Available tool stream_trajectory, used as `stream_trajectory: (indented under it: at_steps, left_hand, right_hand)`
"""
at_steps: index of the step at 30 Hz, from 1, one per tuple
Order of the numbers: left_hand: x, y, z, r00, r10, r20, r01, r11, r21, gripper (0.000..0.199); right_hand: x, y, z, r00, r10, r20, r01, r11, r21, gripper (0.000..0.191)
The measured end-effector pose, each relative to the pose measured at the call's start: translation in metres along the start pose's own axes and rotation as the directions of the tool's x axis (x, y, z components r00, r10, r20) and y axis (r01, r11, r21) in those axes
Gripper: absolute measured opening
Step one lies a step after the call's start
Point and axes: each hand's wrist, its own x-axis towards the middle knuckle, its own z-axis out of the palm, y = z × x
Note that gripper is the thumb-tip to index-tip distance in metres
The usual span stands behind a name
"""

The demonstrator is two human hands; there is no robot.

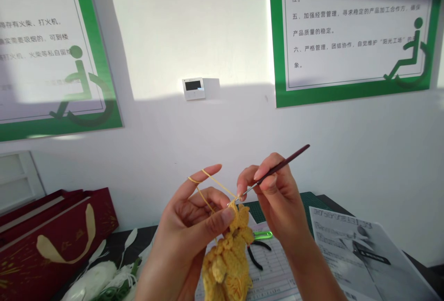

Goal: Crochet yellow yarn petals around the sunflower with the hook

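My left hand [194, 227] pinches a yellow crochet piece [229, 264] near its top edge between thumb and fingers. Yellow yarn [218, 181] wraps the raised left index finger and runs across to the hook's tip. My right hand [275, 194] grips a crochet hook [287, 161] with a dark red handle, held like a pen and slanting up to the right. Its thin metal shaft meets the top of the yellow piece, where a right fingertip is close by. The piece is bumpy and hangs below my left hand, with loose strands near the bottom.
Behind my hands, printed sheets [274, 264] lie on the dark table with black-handled pliers [256, 252] and a bright green tool [262, 235]. A plastic-covered document [367, 250] is at right, a green cutting mat [310, 199] behind. Dark red gift bags [69, 231] and white yarn [92, 282] are at left.
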Motion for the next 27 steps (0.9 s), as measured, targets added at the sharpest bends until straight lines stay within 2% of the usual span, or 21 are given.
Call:
stream_trajectory:
  at_steps: [15,19,27]
  left_hand:
    - [-0.001,-0.001,-0.002,1.000,0.010,-0.028,-0.011,1.000,-0.023,0.067]
    - [-0.002,-0.002,-0.001,0.997,0.041,-0.061,-0.042,0.999,-0.012,0.066]
    - [-0.005,-0.002,0.008,0.982,0.135,-0.136,-0.136,0.991,-0.002,0.063]
  right_hand:
    - [-0.007,0.003,0.013,0.984,-0.164,-0.064,0.159,0.984,-0.078,0.007]
    - [-0.008,0.003,0.016,0.975,-0.208,-0.076,0.198,0.973,-0.115,0.004]
    - [-0.010,0.007,0.018,0.974,-0.211,-0.082,0.200,0.971,-0.129,0.004]
